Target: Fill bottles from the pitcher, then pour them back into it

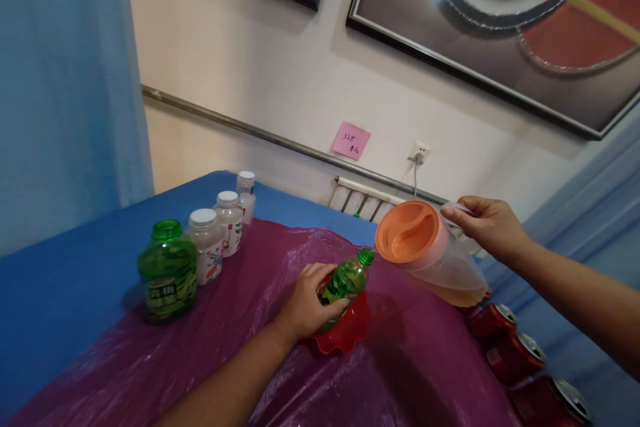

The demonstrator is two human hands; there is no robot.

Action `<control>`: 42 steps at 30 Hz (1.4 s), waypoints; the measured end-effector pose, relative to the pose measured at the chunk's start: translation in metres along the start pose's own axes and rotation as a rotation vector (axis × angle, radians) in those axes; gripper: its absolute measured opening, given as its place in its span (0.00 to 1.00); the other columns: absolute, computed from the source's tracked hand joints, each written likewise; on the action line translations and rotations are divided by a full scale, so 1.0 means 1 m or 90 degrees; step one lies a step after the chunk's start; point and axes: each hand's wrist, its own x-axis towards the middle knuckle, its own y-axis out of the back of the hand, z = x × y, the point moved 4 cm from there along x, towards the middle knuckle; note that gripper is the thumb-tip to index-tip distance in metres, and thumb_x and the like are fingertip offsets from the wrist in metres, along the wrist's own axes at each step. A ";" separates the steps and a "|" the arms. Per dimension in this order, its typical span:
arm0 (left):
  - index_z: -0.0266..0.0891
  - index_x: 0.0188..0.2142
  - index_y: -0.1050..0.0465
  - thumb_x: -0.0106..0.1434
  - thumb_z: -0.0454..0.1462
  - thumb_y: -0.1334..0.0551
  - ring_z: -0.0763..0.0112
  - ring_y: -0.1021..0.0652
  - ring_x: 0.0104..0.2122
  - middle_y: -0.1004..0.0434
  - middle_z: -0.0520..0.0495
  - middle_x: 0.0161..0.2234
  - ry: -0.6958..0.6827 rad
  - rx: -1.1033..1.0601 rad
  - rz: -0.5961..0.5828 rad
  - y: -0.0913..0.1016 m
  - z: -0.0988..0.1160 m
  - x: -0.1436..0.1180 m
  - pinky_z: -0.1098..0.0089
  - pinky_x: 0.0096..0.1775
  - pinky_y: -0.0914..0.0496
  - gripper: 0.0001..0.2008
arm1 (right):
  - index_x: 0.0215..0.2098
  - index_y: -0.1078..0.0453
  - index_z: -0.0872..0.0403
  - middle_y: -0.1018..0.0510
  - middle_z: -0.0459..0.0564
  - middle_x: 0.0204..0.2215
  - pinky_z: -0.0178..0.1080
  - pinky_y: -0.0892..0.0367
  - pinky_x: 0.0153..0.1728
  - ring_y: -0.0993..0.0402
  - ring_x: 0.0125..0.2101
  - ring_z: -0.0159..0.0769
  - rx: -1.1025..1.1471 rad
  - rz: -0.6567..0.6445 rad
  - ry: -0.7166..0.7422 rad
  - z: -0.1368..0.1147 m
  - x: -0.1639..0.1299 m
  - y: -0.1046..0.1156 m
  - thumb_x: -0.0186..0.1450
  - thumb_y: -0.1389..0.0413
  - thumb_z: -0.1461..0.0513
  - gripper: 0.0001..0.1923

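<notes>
My left hand (311, 303) is wrapped round a small green plastic bottle (353, 275) with an open mouth. The bottle leans to the right, over a red scalloped bowl (345, 337). My right hand (487, 227) grips the handle of a translucent pitcher (443, 270) with an orange lid (407, 232). Tilted to the left, the pitcher has its lid end close to the bottle's mouth, and some brownish liquid lies low in its body. Whether any liquid is flowing between them I cannot make out.
A wide green bottle (169, 273) and several white-capped jars (206, 247) line the left side. Red cans (517, 357) stand in a row at the right. Purple plastic sheeting (240, 333) covers part of the blue tabletop (65, 273). A wall outlet (419, 153) with a plugged cord is behind.
</notes>
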 end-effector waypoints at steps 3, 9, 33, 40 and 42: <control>0.41 0.50 0.25 0.52 0.41 0.28 0.56 0.23 0.47 0.20 0.44 0.46 0.001 0.000 -0.002 0.000 0.001 0.000 0.56 0.50 0.29 0.25 | 0.17 0.39 0.51 0.45 0.40 0.15 0.35 0.51 0.20 0.49 0.19 0.29 -0.007 0.004 0.002 -0.001 0.000 0.000 0.51 0.40 0.33 0.33; 0.42 0.50 0.26 0.52 0.40 0.28 0.56 0.23 0.47 0.20 0.44 0.46 0.000 -0.002 0.004 0.001 0.001 0.000 0.55 0.51 0.29 0.25 | 0.17 0.39 0.51 0.43 0.40 0.14 0.35 0.51 0.19 0.48 0.18 0.29 0.000 -0.009 0.013 -0.003 -0.001 0.000 0.52 0.40 0.34 0.32; 0.42 0.49 0.25 0.52 0.40 0.28 0.56 0.23 0.47 0.20 0.43 0.46 0.005 -0.005 0.011 0.004 0.006 0.000 0.55 0.51 0.29 0.24 | 0.18 0.39 0.51 0.43 0.40 0.15 0.35 0.48 0.19 0.48 0.18 0.29 0.018 -0.013 0.012 -0.003 -0.001 -0.002 0.53 0.39 0.36 0.31; 0.42 0.49 0.24 0.51 0.41 0.28 0.56 0.22 0.47 0.20 0.44 0.45 0.005 -0.009 0.021 0.004 0.004 0.000 0.56 0.51 0.29 0.25 | 0.17 0.41 0.51 0.45 0.40 0.15 0.35 0.51 0.19 0.49 0.19 0.29 0.004 -0.004 0.013 -0.001 0.001 -0.002 0.54 0.39 0.36 0.31; 0.42 0.49 0.24 0.51 0.41 0.28 0.55 0.22 0.47 0.20 0.43 0.46 0.003 -0.008 0.021 0.003 0.003 0.000 0.56 0.51 0.29 0.25 | 0.17 0.40 0.51 0.45 0.40 0.15 0.35 0.51 0.19 0.49 0.18 0.29 0.000 -0.004 0.011 -0.001 0.001 -0.001 0.54 0.39 0.36 0.31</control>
